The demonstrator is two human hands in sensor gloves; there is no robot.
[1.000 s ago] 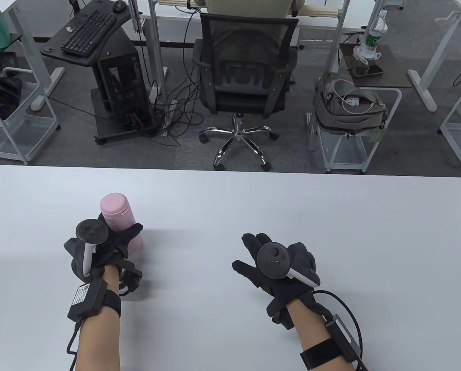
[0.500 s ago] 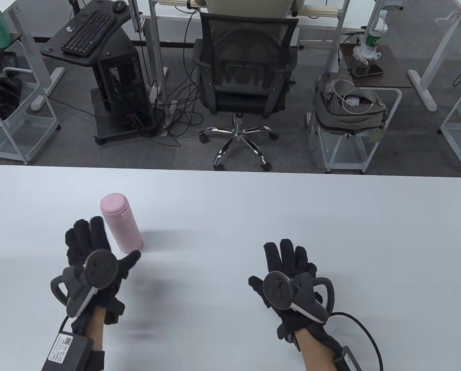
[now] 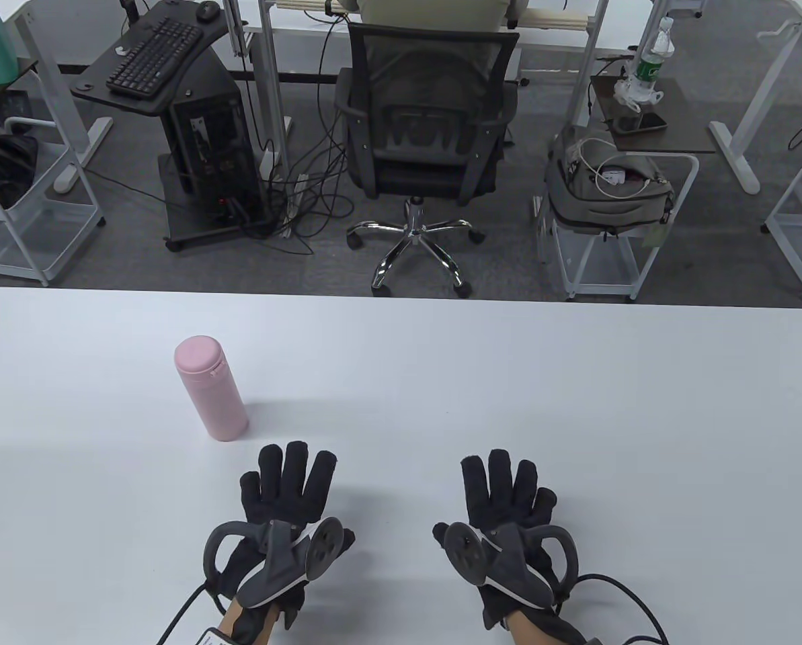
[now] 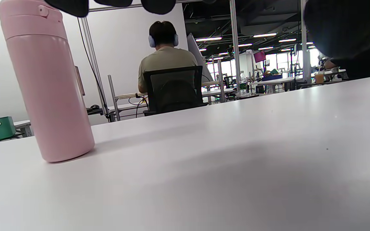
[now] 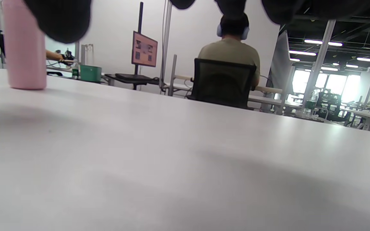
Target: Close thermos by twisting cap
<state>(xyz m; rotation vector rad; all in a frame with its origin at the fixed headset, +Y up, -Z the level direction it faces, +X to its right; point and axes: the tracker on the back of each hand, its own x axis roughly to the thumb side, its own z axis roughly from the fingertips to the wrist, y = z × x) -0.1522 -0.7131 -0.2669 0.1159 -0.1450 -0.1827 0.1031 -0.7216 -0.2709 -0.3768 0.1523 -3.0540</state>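
- Right now the pink thermos (image 3: 210, 389) stands upright on the white table (image 3: 508, 376), its cap (image 3: 199, 355) seated on top; from my views I judge the closing done, though I cannot see how tight the thread is.
- It sits ahead of my left hand (image 3: 286, 510) and off to that hand's left, apart from it, nothing touching it.
- That left hand lies flat, fingers spread, grasping nothing; my right hand (image 3: 505, 514) lies the same way beside it, released, well apart from the thermos.
- If a check twist is wanted, I would steady the body with the left hand and turn the cap with the right, keeping the base planted so the tall bottle does not tip.
- Nothing lies between my hands and the thermos.
- Beyond the table's far edge, a black office chair (image 3: 427, 127), a keyboard stand (image 3: 152, 60) and a wire cart (image 3: 609, 222), none in the way.
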